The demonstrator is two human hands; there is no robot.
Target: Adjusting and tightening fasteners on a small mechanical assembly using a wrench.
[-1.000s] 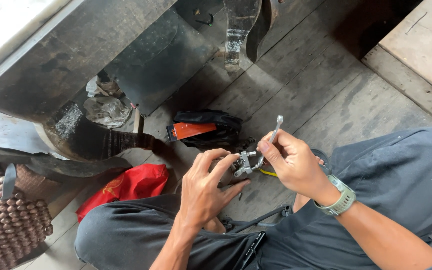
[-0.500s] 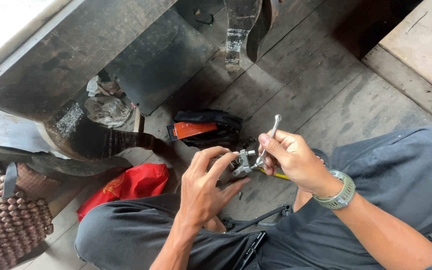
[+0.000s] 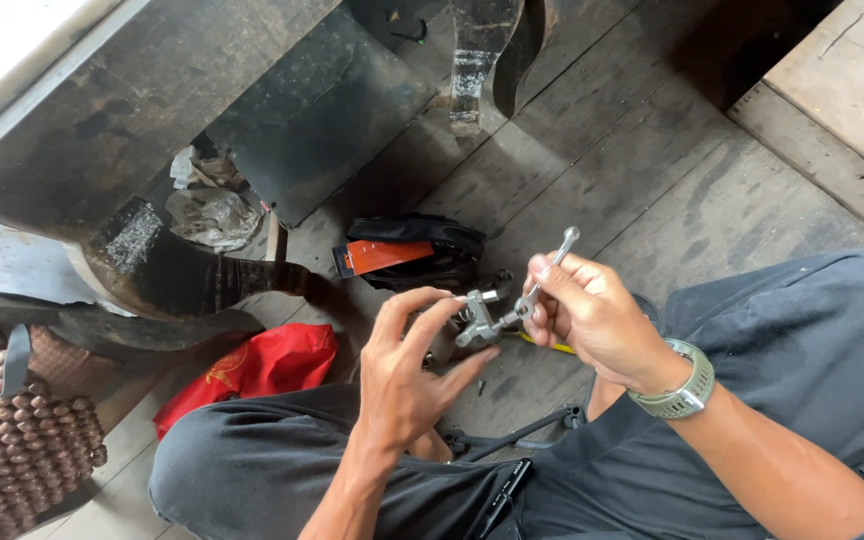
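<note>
Worn grey floorboards [image 3: 652, 190] carry a seated person working a small metal part above the lap.

Between the two hands sits a small metal fitting [image 3: 477, 322], held over the boards just ahead of the knees; the left hand [image 3: 407, 375] pinches it lightly with thumb and fingertips, the other fingers spread loosely open. A slim silver wrench [image 3: 544, 275] meets the fitting's right side, its free end tilted up and away, and the right hand [image 3: 592, 318] is curled closed around its shaft. Just beyond lies a black pouch [image 3: 427, 250] with an orange card, and a red bag [image 3: 267, 365] rests by the left knee. Open planks stretch toward the far right edge; dark wooden furniture [image 3: 152, 110] crowds the left. How the wrench seats on the fitting is too small to make out.
</note>
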